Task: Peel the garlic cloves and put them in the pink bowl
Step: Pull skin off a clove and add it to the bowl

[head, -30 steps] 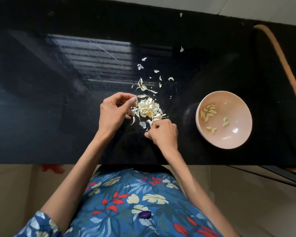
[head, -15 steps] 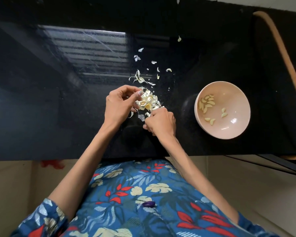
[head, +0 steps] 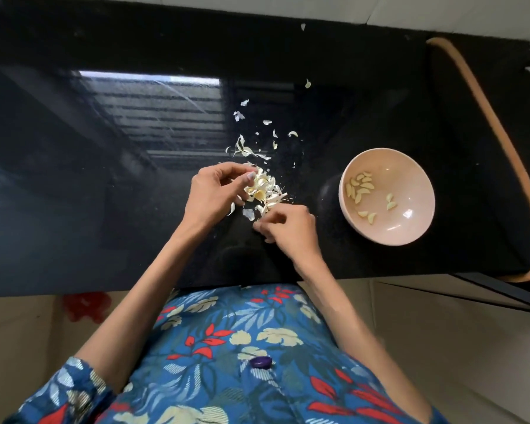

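Barely shifting since a moment ago, the left hand (head: 214,194) is pinching the garlic heap (head: 265,191) at the middle of the table (head: 104,209) with curled fingers and thumb. The right hand (head: 291,229) is curling at the heap's near side; whether it is grasping anything cannot be told. Peeled cloves (head: 360,188) are lying in the pink bowl (head: 416,166) toward the table's right edge.

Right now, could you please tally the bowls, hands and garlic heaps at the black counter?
Round pink bowl: 1
Bare hands: 2, left hand and right hand
Heap of garlic cloves and papery skins: 1
Total: 4
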`<state>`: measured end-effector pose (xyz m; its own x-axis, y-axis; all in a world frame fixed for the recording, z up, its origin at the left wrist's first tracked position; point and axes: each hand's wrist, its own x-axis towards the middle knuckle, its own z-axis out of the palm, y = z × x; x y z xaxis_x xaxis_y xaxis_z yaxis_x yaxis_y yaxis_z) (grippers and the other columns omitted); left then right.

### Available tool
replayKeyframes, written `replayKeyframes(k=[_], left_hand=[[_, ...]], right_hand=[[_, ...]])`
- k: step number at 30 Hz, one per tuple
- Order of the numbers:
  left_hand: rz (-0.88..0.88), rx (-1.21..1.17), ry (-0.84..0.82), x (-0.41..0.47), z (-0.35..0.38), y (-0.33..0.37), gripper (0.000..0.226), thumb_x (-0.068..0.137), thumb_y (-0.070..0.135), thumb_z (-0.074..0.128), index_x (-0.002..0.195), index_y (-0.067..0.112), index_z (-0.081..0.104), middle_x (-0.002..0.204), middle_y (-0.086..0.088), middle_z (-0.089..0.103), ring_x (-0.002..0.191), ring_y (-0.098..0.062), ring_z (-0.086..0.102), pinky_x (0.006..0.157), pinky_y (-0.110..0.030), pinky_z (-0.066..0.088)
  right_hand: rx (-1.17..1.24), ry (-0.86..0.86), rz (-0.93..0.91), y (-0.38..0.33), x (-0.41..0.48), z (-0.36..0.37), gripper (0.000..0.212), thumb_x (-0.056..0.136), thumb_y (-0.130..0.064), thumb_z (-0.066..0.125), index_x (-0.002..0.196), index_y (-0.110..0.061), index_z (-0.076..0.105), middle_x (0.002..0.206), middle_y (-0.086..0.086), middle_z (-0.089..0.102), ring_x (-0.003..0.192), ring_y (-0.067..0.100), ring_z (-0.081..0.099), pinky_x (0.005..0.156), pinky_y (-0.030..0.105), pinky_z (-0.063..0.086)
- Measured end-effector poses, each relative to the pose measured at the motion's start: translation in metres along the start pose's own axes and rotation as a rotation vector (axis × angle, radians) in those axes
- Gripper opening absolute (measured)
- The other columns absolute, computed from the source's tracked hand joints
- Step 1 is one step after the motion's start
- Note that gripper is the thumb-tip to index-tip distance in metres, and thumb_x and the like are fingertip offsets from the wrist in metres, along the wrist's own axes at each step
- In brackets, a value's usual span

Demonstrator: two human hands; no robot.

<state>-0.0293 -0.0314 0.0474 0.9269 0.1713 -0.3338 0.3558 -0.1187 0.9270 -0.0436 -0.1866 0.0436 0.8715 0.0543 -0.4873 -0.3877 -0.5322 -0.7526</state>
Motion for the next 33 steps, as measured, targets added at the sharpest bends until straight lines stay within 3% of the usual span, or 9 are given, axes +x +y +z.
replayKeyframes(k=[2,4,7,12,17,22,29,33], left_hand=[[-0.042,-0.042,-0.126,-0.003,-0.003,-0.001,0.013,0.093,0.02,0.068,0.102,0.017,0.077,0.088,0.0,0.075,0.072,-0.012,0.067,0.075,-0.039,0.055],[-0.058,-0.122,-0.237,-0.009,-0.003,0.002,0.015,0.093,0.018,0.066,0.104,0.015,0.076,0.09,-0.001,0.076,0.08,-0.014,0.069,0.078,-0.035,0.058],[-0.031,-0.211,-0.237,-0.017,0.003,0.009,0.014,0.09,0.013,0.068,0.101,0.011,0.077,0.085,-0.002,0.077,0.079,-0.013,0.07,0.072,-0.024,0.058],[-0.046,-0.239,-0.188,-0.014,0.001,0.018,0.01,0.083,0.01,0.075,0.092,0.007,0.078,0.083,-0.007,0.076,0.073,-0.015,0.07,0.067,-0.021,0.056],[-0.044,-0.234,-0.131,-0.01,-0.004,0.022,0.013,0.077,0.016,0.079,0.088,0.009,0.079,0.08,-0.012,0.075,0.074,-0.019,0.07,0.068,-0.022,0.057],[-0.095,-0.2,-0.127,-0.001,-0.01,0.029,0.014,0.079,0.014,0.078,0.082,0.001,0.073,0.074,-0.013,0.073,0.065,-0.015,0.068,0.067,-0.021,0.056],[-0.245,-0.298,-0.084,-0.001,-0.002,0.033,0.017,0.087,0.002,0.07,0.07,0.003,0.066,0.066,-0.007,0.068,0.055,-0.011,0.064,0.058,-0.017,0.054],[-0.296,-0.324,-0.065,-0.005,0.001,0.033,0.022,0.088,-0.011,0.059,0.069,0.001,0.06,0.068,-0.009,0.066,0.053,-0.01,0.063,0.056,-0.016,0.054]], right_hand=[[0.451,-0.017,0.015,0.001,0.001,-0.016,0.011,0.081,0.006,0.074,0.079,-0.005,0.074,0.075,0.009,0.071,0.067,0.014,0.066,0.065,0.027,0.059],[0.733,-0.057,0.017,-0.004,0.004,-0.029,0.01,0.082,0.009,0.07,0.092,0.006,0.072,0.082,0.014,0.073,0.069,0.016,0.07,0.073,0.026,0.061],[0.834,-0.11,0.009,-0.014,0.008,-0.036,0.017,0.077,0.005,0.073,0.093,0.009,0.07,0.082,0.013,0.075,0.071,0.019,0.072,0.074,0.026,0.061],[0.873,-0.17,0.016,-0.02,0.013,-0.034,0.014,0.074,-0.001,0.072,0.087,0.005,0.069,0.078,0.011,0.075,0.071,0.019,0.073,0.068,0.024,0.059],[0.757,-0.138,-0.075,-0.028,0.018,-0.029,0.014,0.071,-0.009,0.078,0.081,-0.003,0.07,0.078,0.011,0.073,0.07,0.015,0.067,0.068,0.024,0.056],[0.697,-0.113,-0.13,-0.036,0.025,-0.029,0.007,0.079,0.003,0.075,0.079,-0.001,0.068,0.078,0.012,0.071,0.068,0.013,0.067,0.064,0.022,0.053],[0.434,0.01,-0.367,-0.037,0.028,-0.022,0.032,0.077,0.0,0.08,0.068,-0.029,0.07,0.072,-0.006,0.07,0.075,0.015,0.066,0.074,0.034,0.057],[0.174,0.12,-0.513,-0.034,0.029,-0.018,0.018,0.078,0.0,0.074,0.071,-0.014,0.065,0.071,-0.004,0.065,0.072,0.016,0.064,0.069,0.044,0.056]])
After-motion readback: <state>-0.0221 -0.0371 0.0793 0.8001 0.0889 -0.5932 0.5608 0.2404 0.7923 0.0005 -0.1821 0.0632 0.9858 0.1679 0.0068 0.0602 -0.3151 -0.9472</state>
